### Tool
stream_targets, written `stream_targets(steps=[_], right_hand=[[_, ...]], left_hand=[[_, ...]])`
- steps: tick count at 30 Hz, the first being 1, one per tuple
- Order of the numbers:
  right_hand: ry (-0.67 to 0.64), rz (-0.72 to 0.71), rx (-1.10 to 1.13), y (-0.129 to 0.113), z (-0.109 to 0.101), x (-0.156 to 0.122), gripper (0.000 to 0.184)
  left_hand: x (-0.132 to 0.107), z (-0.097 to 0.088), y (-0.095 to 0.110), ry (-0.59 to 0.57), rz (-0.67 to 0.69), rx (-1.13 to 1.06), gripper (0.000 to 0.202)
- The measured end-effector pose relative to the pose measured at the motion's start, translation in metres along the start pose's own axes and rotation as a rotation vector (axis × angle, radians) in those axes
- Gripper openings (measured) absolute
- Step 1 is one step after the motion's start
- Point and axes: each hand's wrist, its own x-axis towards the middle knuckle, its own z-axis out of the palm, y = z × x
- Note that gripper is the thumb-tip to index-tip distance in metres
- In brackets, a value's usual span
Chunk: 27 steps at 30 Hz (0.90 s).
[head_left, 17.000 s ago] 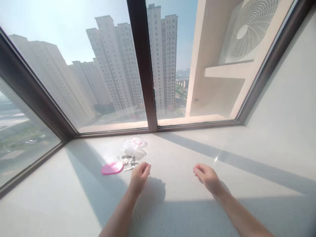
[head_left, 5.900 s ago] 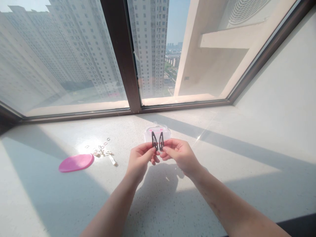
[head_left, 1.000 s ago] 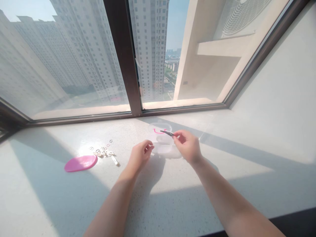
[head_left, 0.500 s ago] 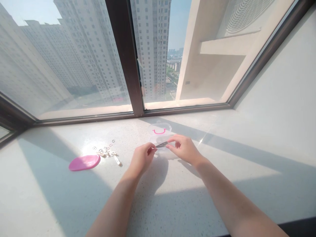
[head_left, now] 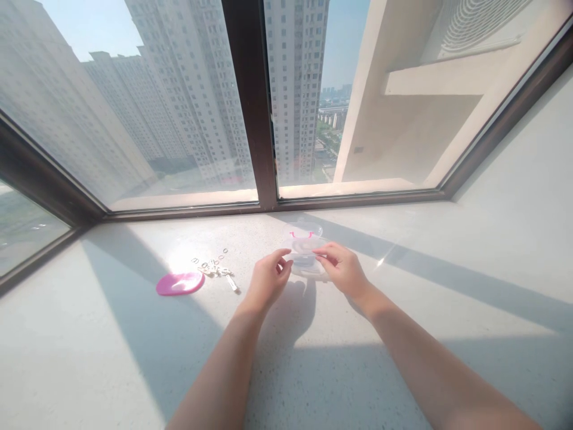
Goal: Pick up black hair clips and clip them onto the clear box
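A clear plastic box (head_left: pixel 313 277) stands on the pale counter, its lid (head_left: pixel 302 227) tipped back toward the window with a pink handle (head_left: pixel 301 235) on it. My left hand (head_left: pixel 268 276) is at the box's left side, thumb and index finger slightly apart with nothing visible between them. At the right side is my right hand (head_left: pixel 344 269), its fingertips over the box and a small gap between thumb and fingers. Something greyish shows faintly inside the box, too blurred to name. Whether either hand touches the box I cannot tell.
On the left lies a pink oval piece (head_left: pixel 180 283) beside a small pile of pale hair clips or similar bits (head_left: pixel 216 270), with several small rings (head_left: pixel 225 251) around it. A brown window frame (head_left: pixel 268 208) bounds the counter at the back.
The dark, thin pieces held between both hands are no longer in my fingers. Both hands have loosened over the box. The view has shifted, so everything appears farther right.
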Motion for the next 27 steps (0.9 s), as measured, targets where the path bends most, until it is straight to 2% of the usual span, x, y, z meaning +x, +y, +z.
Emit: stream_targets(steps=[4, 8, 12, 16, 18, 20, 23, 25, 27], right_hand=[[0.023, -0.009, 0.051, 0.005, 0.001, 0.002, 0.023], [0.058, -0.037, 0.029, 0.011, 0.001, 0.007, 0.027], [0.063, -0.017, 0.062, 0.012, 0.003, 0.007, 0.031], [0.041, 0.047, 0.119, 0.013, 0.002, 0.005, 0.033], [0.087, 0.082, 0.117, 0.016, 0.0, 0.005, 0.033], [0.188, 0.128, 0.102, 0.018, -0.003, 0.005, 0.035], [0.339, 0.158, 0.081, 0.013, -0.008, 0.004, 0.033], [0.386, 0.126, 0.077, -0.002, -0.009, 0.002, 0.03], [0.353, 0.077, 0.062, -0.025, -0.003, -0.002, 0.023]], left_hand=[[-0.001, -0.002, 0.003, -0.013, 0.026, -0.03, 0.043], [-0.001, -0.014, 0.006, 0.013, -0.014, 0.043, 0.025], [-0.009, -0.036, 0.014, -0.08, -0.068, 0.221, 0.025], [-0.023, -0.071, 0.013, -0.163, -0.083, 0.413, 0.025], [-0.029, -0.094, -0.001, -0.136, -0.087, 0.471, 0.025], [-0.032, -0.119, -0.024, -0.066, -0.133, 0.544, 0.023], [-0.032, -0.148, -0.068, 0.116, -0.183, 0.595, 0.019], [-0.03, -0.157, -0.092, 0.188, -0.213, 0.575, 0.022], [-0.027, -0.159, -0.109, 0.191, -0.238, 0.588, 0.028]])
